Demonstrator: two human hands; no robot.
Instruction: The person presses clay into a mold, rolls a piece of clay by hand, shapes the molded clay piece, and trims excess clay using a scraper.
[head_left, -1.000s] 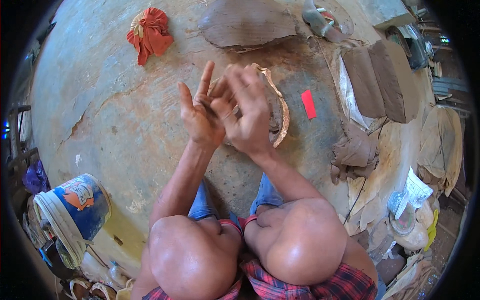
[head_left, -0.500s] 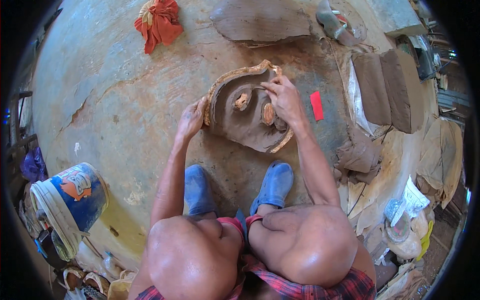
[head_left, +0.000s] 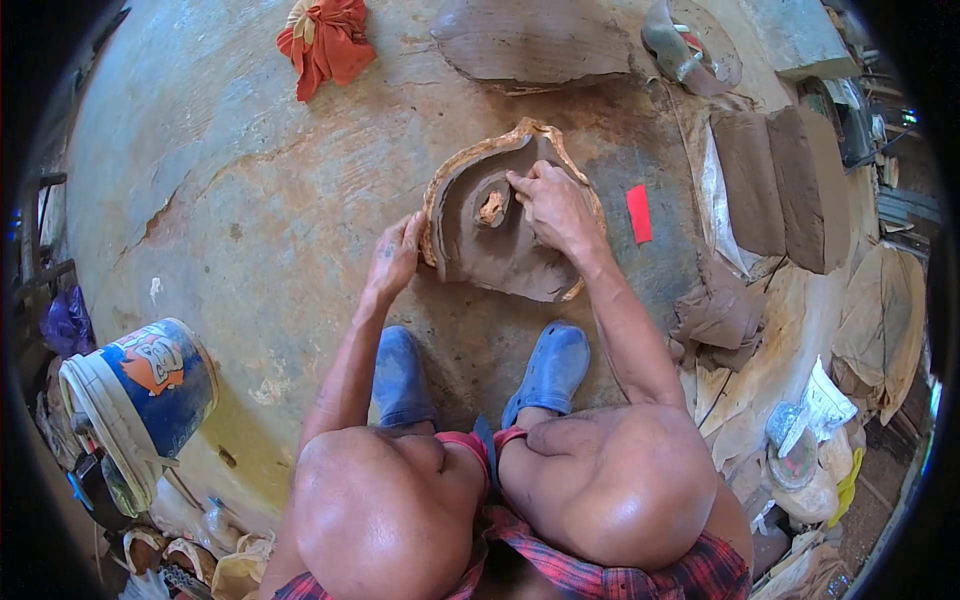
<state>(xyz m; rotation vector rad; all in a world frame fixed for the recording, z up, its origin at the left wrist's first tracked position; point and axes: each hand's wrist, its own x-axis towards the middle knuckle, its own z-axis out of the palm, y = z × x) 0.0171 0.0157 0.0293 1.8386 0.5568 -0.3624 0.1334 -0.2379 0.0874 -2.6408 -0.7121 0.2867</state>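
On the floor in front of my feet lies a broad tan-rimmed mould (head_left: 432, 215), lined inside with wet grey-brown clay (head_left: 500, 262). An orange-brown knob (head_left: 491, 207) pokes through the lining near the middle. My left hand (head_left: 398, 255) grips the mould's left rim with its fingers closed along the edge. Over the right half of the lining, my right hand (head_left: 555, 205) has its fingers curled, with the fingertips pressing at the clay beside the knob. Whatever may be between those fingers is hidden, and the hand covers part of the mould's right side.
A red strip (head_left: 638, 213) lies right of the mould. Beyond it stand clay slabs (head_left: 780, 190); a large clay lump (head_left: 530, 40) lies at the far side. A red cloth bundle (head_left: 328, 45) sits far left. A tipped blue-and-white bucket (head_left: 150, 390) lies near left.
My right hand has moved from the mould's upper right rim inward over the clay, uncovering that rim and hiding a second orange-brown knob. The left hand stays on the left rim.
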